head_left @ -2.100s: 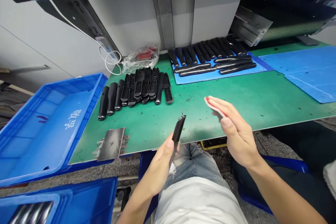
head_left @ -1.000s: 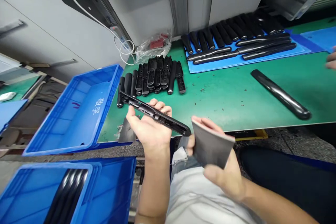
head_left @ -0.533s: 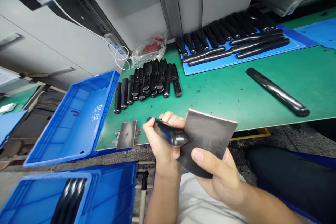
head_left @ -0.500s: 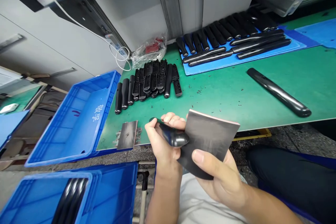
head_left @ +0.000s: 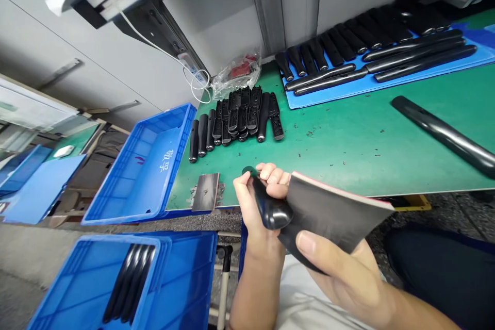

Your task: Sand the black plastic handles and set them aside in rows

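Clasping the black handle (head_left: 271, 209) at the edge of the green table (head_left: 336, 136), the left hand (head_left: 253, 219) bares one end — apparently for access; there too, the right hand (head_left: 342, 270) clamps the dark sheet (head_left: 330, 214).

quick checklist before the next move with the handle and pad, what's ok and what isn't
1. Left hand grips the black handle: ok, fingers wrapped around it.
2. Right hand holds the dark pad: ok, thumb on its face.
3. Pad touches the handle: cannot tell, they overlap in this view.
4. Far side of the held handle checked: cannot tell, it's hidden.
5. Green table free of scraps: not ok, dark bits are scattered on it.
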`<state>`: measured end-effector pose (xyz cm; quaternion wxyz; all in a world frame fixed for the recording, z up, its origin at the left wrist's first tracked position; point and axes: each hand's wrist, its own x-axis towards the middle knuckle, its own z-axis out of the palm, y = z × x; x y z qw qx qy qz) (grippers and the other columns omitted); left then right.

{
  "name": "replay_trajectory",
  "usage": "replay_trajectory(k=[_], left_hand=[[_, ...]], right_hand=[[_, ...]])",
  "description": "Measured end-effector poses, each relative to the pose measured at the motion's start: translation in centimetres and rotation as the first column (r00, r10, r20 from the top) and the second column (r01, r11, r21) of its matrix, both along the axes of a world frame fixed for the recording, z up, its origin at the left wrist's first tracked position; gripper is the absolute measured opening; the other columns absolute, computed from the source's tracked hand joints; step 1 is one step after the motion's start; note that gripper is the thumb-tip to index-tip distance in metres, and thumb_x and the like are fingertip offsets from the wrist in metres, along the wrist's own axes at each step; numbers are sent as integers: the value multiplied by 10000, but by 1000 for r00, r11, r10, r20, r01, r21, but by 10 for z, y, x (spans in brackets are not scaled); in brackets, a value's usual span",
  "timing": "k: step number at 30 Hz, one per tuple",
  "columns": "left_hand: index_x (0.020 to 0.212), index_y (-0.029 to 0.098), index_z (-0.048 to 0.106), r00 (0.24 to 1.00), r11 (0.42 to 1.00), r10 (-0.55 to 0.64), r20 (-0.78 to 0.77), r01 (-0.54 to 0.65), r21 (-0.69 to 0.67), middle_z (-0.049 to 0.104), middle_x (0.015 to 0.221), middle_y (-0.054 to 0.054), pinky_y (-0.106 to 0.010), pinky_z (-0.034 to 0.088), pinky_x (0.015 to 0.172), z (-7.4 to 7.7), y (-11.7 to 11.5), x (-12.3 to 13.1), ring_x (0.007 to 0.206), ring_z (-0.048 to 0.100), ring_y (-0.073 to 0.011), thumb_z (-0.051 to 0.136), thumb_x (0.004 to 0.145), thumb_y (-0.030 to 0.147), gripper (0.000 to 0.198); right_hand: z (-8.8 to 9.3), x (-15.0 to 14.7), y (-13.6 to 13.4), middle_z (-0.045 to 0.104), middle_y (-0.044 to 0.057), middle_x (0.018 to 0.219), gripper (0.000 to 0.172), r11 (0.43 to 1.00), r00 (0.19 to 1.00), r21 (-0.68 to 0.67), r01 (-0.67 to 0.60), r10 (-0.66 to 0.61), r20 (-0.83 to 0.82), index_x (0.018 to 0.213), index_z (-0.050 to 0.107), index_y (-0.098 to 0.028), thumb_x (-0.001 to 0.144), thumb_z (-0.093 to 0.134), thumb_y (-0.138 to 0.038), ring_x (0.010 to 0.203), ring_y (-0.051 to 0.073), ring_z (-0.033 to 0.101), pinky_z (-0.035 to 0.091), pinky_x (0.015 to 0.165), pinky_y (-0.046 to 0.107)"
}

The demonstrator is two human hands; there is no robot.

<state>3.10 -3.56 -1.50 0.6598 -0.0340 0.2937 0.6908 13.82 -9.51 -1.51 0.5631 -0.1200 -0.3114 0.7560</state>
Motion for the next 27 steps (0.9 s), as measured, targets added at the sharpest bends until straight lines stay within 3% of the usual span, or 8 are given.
replay_trajectory(k=[3, 6, 10, 14, 17, 20, 23, 27], left_hand=[[958, 170, 526, 965, 1000, -1, 262, -5, 23, 471, 680, 17, -188, 501, 613, 12, 2, -8, 579, 528, -87, 280, 1074, 311, 308], [910, 168, 495, 930, 999, 29, 367, -41, 26, 402, 599, 66, -113, 432, 501, 27, 5, -18, 473, 458, -45, 246, 1120, 286, 347], [737, 249, 257, 891, 998, 60, 450, -64, -8, 281, 522, 109, -88, 323, 379, 36, 9, -26, 358, 299, -16, 269, 1139, 284, 403], [733, 254, 240, 924, 999, 20, 383, -37, 36, 333, 517, 98, -60, 357, 413, 30, 11, -30, 375, 342, -12, 195, 1130, 212, 402], [727, 246, 240, 960, 996, -41, 278, 19, 83, 361, 524, 94, -31, 372, 446, 21, 11, -35, 399, 379, -2, 218, 1109, 134, 398], [707, 237, 240, 983, 994, -80, 162, 66, 90, 375, 526, 99, -17, 399, 494, 14, 12, -40, 417, 402, 6, 286, 1064, 31, 415], [686, 233, 243, 995, 993, -72, 63, 66, 94, 394, 527, 98, -20, 404, 506, 14, 13, -41, 429, 417, 4, 316, 1019, -38, 436], [684, 243, 197, 998, 995, -48, 38, 44, 87, 357, 509, 94, -34, 368, 453, 20, 14, -38, 412, 379, -9, 282, 1002, -77, 459]], right_hand=[[4, 19, 6, 611, -31, 1495, 522, 999, 995, -11, 39, -38, 93, 1415, 663, -396, 918, 773, -512, 1353, 242, 578, 552, 1044, 275], [4, 33, 17, 679, -4, 1381, 591, 989, 989, -144, 36, -14, 147, 1378, 700, -384, 902, 671, -732, 1046, 183, 678, 582, 883, 190], [-7, 31, 27, 693, 4, 1039, 507, 966, 987, -257, -18, 58, 149, 1341, 713, -341, 880, 824, -520, 819, 107, 603, 547, 773, 124], [-16, 24, 27, 614, -33, 823, 334, 974, 986, -222, -53, 87, 144, 1117, 749, -293, 856, 870, -461, 671, 82, 551, 519, 625, 137], [-14, 22, 21, 617, -23, 875, 193, 995, 982, -94, 30, -12, 190, 953, 706, -273, 928, 806, -437, 762, 111, 605, 536, 666, 182], [-9, 20, 15, 632, -30, 905, 182, 991, 975, -61, 118, -104, 195, 973, 639, -295, 966, 766, -426, 774, 119, 623, 533, 660, 199], [-4, 15, 12, 652, -48, 829, 242, 984, 985, -144, 108, -86, 151, 1026, 582, -315, 964, 764, -461, 662, 99, 622, 525, 605, 184], [-1, 13, 9, 696, -59, 781, 656, 984, 988, -175, 26, 0, 152, 1292, 507, -366, 799, 938, -402, 613, 133, 664, 579, 582, 227]])
